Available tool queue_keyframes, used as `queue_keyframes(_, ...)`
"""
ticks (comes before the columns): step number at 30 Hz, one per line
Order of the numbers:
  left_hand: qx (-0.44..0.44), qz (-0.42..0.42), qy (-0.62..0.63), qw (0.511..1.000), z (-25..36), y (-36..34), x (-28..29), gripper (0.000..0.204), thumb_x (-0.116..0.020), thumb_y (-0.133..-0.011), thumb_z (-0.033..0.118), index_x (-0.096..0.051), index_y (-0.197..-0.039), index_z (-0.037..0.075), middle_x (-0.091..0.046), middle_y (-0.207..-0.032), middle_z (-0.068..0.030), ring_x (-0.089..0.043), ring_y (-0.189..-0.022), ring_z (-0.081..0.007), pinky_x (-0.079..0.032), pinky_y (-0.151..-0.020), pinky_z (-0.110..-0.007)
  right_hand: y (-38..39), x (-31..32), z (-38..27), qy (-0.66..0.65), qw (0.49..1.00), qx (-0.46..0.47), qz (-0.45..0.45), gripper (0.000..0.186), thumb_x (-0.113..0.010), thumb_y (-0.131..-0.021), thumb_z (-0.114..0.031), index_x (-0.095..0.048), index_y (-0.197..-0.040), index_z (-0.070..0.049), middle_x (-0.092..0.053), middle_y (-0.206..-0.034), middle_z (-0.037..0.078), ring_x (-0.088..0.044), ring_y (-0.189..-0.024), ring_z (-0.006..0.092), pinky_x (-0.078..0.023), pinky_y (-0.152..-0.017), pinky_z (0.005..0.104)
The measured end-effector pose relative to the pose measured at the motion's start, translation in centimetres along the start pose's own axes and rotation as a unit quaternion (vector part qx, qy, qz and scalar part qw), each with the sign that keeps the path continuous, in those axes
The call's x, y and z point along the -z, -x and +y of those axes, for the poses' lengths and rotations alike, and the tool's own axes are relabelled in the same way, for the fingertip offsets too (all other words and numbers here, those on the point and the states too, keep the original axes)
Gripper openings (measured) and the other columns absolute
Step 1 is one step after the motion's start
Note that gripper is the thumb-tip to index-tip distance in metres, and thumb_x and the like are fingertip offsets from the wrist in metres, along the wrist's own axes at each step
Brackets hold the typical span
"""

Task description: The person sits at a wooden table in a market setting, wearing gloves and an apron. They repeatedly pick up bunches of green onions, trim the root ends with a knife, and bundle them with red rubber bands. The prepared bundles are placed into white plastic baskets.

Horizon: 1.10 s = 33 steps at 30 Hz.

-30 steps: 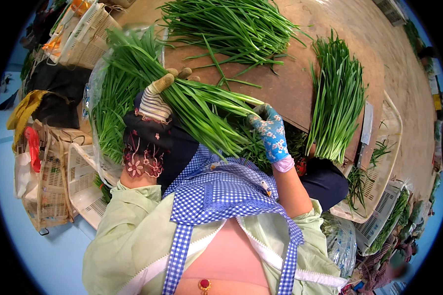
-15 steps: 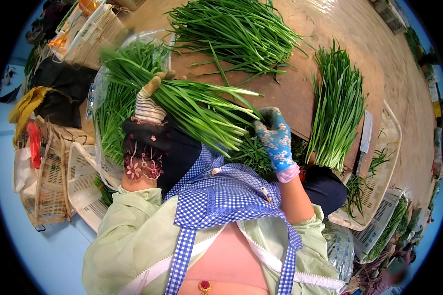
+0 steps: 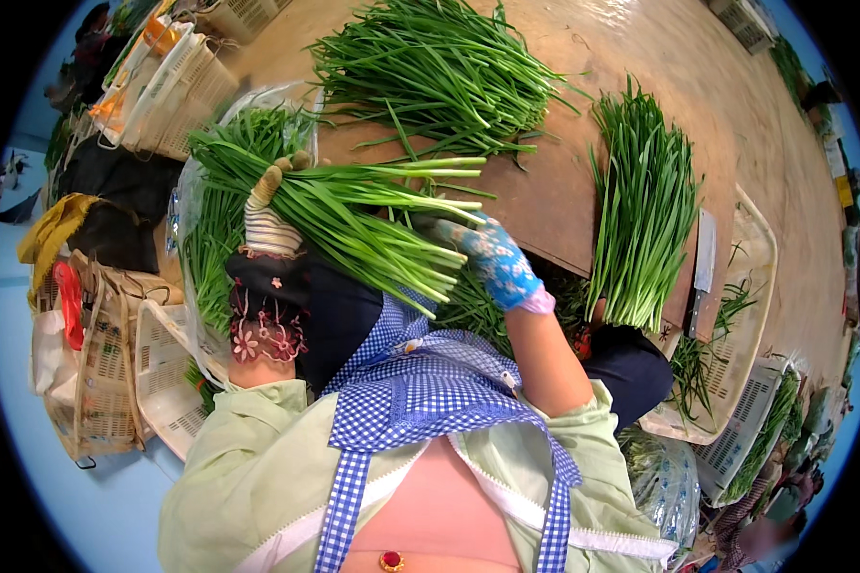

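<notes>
A bunch of garlic chives (image 3: 354, 205) lies across my lap, leaves to the left and pale stem ends to the right. My left hand (image 3: 271, 215), in a striped glove with tan fingers, is closed around its leafy part. At the stem ends is my right hand (image 3: 499, 262), in a blue flowered glove. Its fingers are bent in among the pale stems and partly hidden by them. A larger pile of chives (image 3: 440, 72) rests on the brown board (image 3: 545, 196) ahead. To the right, a neat chive bundle (image 3: 643, 210) lies with its pale ends toward me.
A cleaver (image 3: 704, 258) lies right of the bundle, beside a white plastic basket (image 3: 760, 286) with loose leaves. On the left, a clear plastic bag (image 3: 193, 191) holds more chives. Crates (image 3: 186, 91) and a woven basket (image 3: 105, 382) stand farther left. Trimmings (image 3: 468, 310) lie below my hands.
My right hand has moved left, from the tips of the stems in among them. The bunch in my left hand has shifted slightly left, and its stem ends are more spread.
</notes>
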<state>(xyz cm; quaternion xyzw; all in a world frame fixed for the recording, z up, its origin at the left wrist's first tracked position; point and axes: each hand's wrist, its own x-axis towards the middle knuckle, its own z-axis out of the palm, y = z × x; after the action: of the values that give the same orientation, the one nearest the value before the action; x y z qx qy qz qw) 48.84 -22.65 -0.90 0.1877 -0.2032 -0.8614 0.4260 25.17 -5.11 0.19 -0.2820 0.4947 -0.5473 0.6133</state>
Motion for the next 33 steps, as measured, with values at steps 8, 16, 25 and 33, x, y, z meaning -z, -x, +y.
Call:
queue_keyframes(8,-0.045,-0.006,-0.021,0.999,-0.5,-0.5,0.9,0.015,-0.068,-0.08,0.02,-0.067,-0.091,0.009,-0.063,-0.104,-0.0071,-0.052,-0.109,-0.0374,-0.042,-0.094,-0.055,-0.7,2.0,5.6,-0.35,0.932,0.081,-0.049,0.031,-0.057,-0.086,-0.017,-0.055,-0.113,-0.001,-0.062,-0.102,0.009,-0.058,-0.093,0.0169,-0.044,-0.086,0.0291)
queue_keyframes(16,0.016,-0.057,-0.028,0.998,-1.3,-0.5,0.6,0.019,-0.065,-0.082,0.023,-0.066,-0.096,0.01,-0.06,-0.105,-0.0021,-0.052,-0.108,-0.0304,-0.043,-0.094,-0.049,-0.8,-0.2,3.3,-0.153,0.987,0.004,0.052,0.027,-0.059,-0.085,-0.012,-0.06,-0.108,0.001,-0.065,-0.099,0.008,-0.06,-0.088,0.0145,-0.048,-0.078,0.0274)
queue_keyframes(25,-0.037,-0.071,-0.011,0.997,0.4,-0.2,0.8,0.016,-0.064,-0.083,0.022,-0.066,-0.095,0.012,-0.062,-0.105,-0.0057,-0.051,-0.109,-0.0366,-0.039,-0.096,-0.054,2.6,1.5,4.4,-0.329,0.938,0.05,0.094,0.036,-0.063,-0.078,-0.021,-0.055,-0.108,-0.003,-0.059,-0.102,0.012,-0.058,-0.093,0.025,-0.046,-0.087,0.0419)
queue_keyframes(33,-0.069,-0.07,-0.033,0.995,2.4,-0.6,1.0,0.015,-0.065,-0.082,0.023,-0.067,-0.093,0.012,-0.061,-0.105,-0.0029,-0.053,-0.106,-0.0306,-0.042,-0.095,-0.05,4.9,7.5,6.2,0.53,0.819,0.056,0.214,0.038,-0.066,-0.078,-0.021,-0.058,-0.112,-0.006,-0.065,-0.101,0.012,-0.063,-0.092,0.0239,-0.048,-0.079,0.0337)
